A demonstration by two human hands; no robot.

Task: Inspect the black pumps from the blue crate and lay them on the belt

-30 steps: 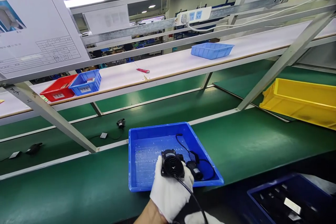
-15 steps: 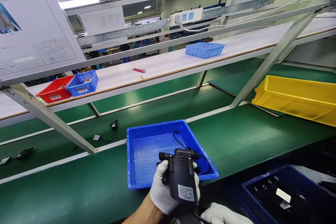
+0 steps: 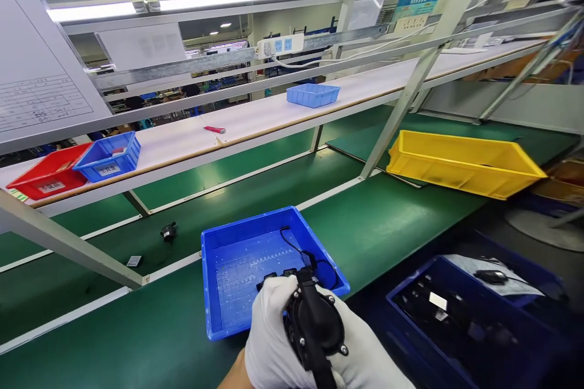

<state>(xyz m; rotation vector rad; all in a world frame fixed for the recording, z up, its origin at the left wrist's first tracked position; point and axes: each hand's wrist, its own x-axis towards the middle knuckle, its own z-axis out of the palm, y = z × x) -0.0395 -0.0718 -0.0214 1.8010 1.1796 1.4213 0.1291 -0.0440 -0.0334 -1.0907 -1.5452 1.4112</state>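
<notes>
Both of my hands wear white gloves and are raised together over the near edge of a blue tray [image 3: 208, 282]. A black water pump [image 3: 319, 322] with a round, screwed cover facing me is between them. My left hand [image 3: 274, 328] wraps round its left side, fingers closed. From the right, my right hand [image 3: 362, 340] grips the same pump, its fingers partly hidden behind it. Inside the tray, beyond my hands, lies a black cable [image 3: 292, 239] with a plug; other black parts there are partly covered by my left hand.
The tray stands on a green conveyor belt [image 3: 365, 219]. A yellow bin [image 3: 460, 164] sits to the right. Lower right, a dark blue crate [image 3: 410, 282] holds black parts. Small red [image 3: 50, 173] and blue [image 3: 109, 158] bins line the shelf. Slanted posts [image 3: 396, 115] rise beyond.
The pump has turned from its labelled side to its round, screwed cover. My right hand has come up from below to grip it. The view has swung right.
</notes>
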